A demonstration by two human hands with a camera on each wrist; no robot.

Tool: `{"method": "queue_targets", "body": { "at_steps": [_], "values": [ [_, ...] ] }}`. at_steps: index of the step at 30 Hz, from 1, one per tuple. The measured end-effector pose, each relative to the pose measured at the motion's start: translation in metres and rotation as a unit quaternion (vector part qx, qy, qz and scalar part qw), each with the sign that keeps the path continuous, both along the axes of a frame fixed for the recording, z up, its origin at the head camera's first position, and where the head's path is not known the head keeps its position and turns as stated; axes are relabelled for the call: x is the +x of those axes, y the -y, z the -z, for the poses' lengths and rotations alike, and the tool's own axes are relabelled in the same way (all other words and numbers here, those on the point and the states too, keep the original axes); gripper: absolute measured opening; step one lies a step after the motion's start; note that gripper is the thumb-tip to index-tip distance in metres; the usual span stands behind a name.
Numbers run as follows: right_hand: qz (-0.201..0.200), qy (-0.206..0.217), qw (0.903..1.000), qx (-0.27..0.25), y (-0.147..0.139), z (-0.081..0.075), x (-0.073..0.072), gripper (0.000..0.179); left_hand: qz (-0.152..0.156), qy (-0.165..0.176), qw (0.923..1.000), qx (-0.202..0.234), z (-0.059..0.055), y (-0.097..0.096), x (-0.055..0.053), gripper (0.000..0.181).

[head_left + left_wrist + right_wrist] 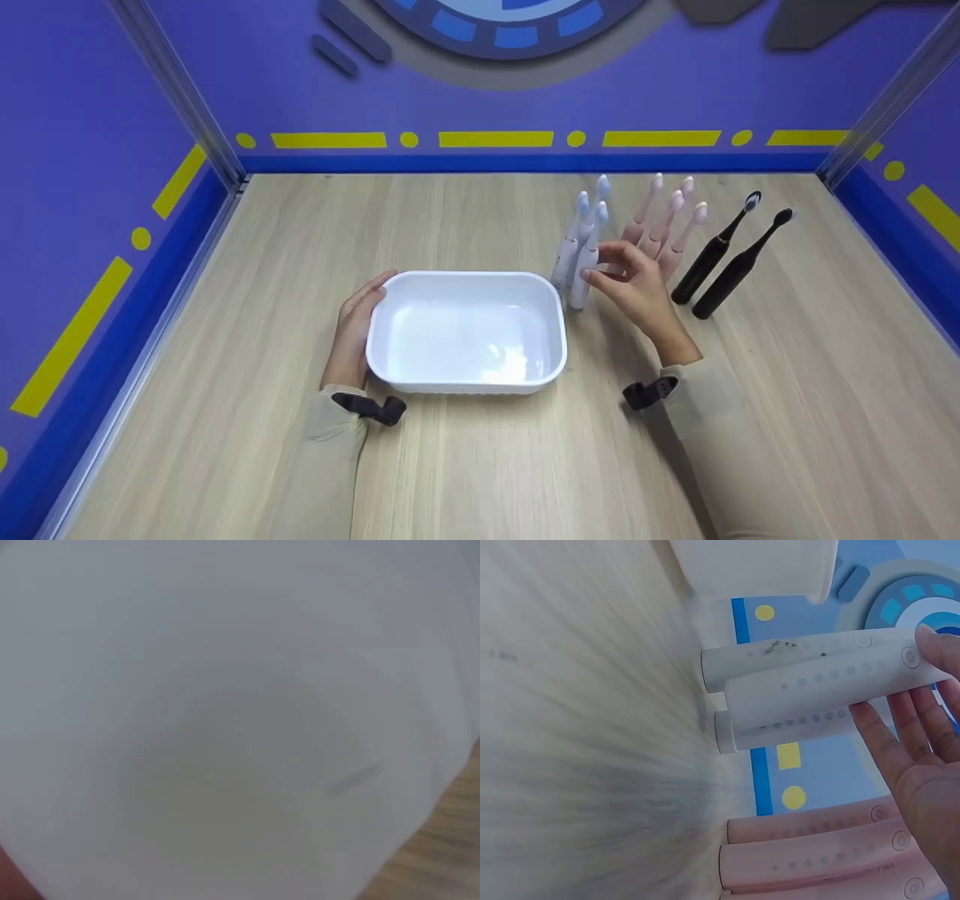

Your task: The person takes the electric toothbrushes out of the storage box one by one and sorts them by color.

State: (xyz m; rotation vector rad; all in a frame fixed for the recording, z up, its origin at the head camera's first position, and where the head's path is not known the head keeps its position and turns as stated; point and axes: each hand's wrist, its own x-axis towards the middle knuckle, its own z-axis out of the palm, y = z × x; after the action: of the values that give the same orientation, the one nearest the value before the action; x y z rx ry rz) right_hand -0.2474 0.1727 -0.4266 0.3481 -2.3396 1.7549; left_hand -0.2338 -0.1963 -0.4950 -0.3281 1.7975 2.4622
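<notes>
A white rectangular basin (pixel 465 386) sits on the table. My left hand (pixel 356 322) holds its left end, the thumb at the rim; in the left wrist view the pale basin wall (pixel 225 690) fills most of the picture, blurred. To the right of the basin stand three white electric toothbrushes with bluish heads. My right hand (pixel 634 285) pinches the nearest white toothbrush (pixel 585 274) by its upper handle, between thumb and fingers. The right wrist view shows this white toothbrush (pixel 817 686) in front of the other two, its round button by the thumb.
Several pink electric toothbrushes (pixel 679 244) stand just behind and beside my right hand, partly hidden by it. Farther right are two black toothbrushes (pixel 739 270). Blue-purple panels (pixel 315 105) wall the wooden table (pixel 225 375) at the back and both sides.
</notes>
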Motion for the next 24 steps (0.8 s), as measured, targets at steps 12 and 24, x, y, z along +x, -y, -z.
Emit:
{"method": "queue_targets", "body": {
  "at_steps": [12,24],
  "values": [
    [0.003,-0.001,1.0000,0.008,0.003,-0.003,0.005,0.036,-0.003,-0.006,1.0000,-0.005,0.003,0.001,-0.001,0.038],
    [0.019,-0.022,0.9996,-0.001,-0.006,0.029,-0.014,0.037,-0.006,-0.003,1.0000,-0.006,0.002,0.000,-0.001,0.038]
  ]
}}
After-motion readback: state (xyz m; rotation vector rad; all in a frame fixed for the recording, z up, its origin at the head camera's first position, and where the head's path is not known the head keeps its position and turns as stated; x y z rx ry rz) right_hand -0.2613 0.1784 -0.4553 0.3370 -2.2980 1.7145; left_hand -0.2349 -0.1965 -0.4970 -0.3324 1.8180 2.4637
